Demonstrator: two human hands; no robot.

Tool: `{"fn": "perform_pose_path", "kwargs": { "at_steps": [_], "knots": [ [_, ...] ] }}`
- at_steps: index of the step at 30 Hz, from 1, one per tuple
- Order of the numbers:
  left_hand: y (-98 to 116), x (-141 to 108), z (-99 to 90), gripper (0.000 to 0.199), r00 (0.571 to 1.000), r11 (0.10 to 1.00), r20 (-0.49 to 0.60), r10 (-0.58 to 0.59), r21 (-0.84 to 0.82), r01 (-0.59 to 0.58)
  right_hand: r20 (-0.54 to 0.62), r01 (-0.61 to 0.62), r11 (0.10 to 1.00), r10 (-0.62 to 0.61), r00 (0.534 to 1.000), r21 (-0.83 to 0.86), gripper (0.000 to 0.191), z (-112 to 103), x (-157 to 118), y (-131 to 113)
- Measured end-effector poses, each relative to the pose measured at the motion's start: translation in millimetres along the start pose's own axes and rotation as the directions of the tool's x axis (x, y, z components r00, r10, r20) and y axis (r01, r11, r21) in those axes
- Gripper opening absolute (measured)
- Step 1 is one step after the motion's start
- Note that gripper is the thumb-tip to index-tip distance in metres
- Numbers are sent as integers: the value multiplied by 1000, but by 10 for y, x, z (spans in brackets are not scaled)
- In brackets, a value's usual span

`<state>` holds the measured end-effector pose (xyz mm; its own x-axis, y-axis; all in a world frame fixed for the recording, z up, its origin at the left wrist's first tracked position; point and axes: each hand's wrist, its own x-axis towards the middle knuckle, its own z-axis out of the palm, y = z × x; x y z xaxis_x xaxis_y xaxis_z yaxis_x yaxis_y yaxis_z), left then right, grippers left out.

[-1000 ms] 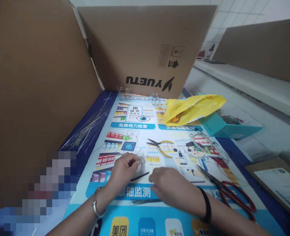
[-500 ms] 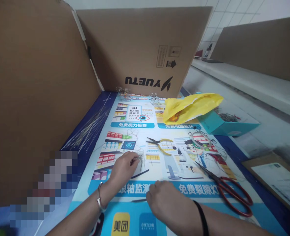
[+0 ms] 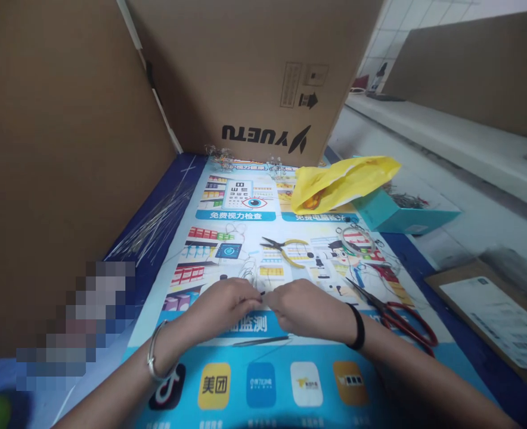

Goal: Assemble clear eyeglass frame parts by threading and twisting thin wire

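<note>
My left hand [image 3: 231,302] and my right hand [image 3: 293,304] meet fingertip to fingertip over the printed sheet [image 3: 219,351]. Both are closed in a pinch. A small dark bit shows between the fingertips, and thin wire [image 3: 249,273] rises just behind my left fingers. What each hand pinches is too small to name. Just below the hands lies a thin dark tool [image 3: 261,341]. Beyond them rest yellow-handled pliers [image 3: 290,250], with their jaws apart. Red-handled scissors [image 3: 391,313] lie to the right of my right wrist.
A yellow bag [image 3: 344,182] leans on a teal box [image 3: 409,213] of wire pieces. A wire coil [image 3: 356,239] lies nearby. Long wires [image 3: 156,223] lie at left. Cardboard panels [image 3: 254,71] stand behind and at left. A labelled package [image 3: 496,316] is at right.
My right hand has moved up from the thin dark tool to meet my left hand, uncovering the tool. My left hand has shifted slightly. The whole view has tilted a little.
</note>
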<state>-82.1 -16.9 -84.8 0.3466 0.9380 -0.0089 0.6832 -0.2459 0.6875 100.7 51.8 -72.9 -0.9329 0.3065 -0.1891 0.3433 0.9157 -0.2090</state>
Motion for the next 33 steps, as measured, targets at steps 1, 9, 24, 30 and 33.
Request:
{"fn": "perform_pose_path", "kwargs": {
  "at_steps": [1,9,24,30,33],
  "knots": [
    [31,-14,5,23,1000,996,25,13,89,-16,-8,-4,1000,4,1000,1,12,4,4,-1],
    [145,-63,226,16,997,784,-5,80,618,-60,-84,-64,997,61,995,-35,14,148,57,-36],
    [92,-51,374,21,993,750,-104,48,660,33,-177,-183,982,172,969,-46,13,247,142,-116],
    [-64,-9,303,24,937,942,-345,-47,298,157,-402,-150,949,256,879,277,16,270,204,-11],
    [-114,51,233,16,873,982,-450,-190,-103,160,-383,-46,749,390,837,661,12,301,264,60]
  ]
}}
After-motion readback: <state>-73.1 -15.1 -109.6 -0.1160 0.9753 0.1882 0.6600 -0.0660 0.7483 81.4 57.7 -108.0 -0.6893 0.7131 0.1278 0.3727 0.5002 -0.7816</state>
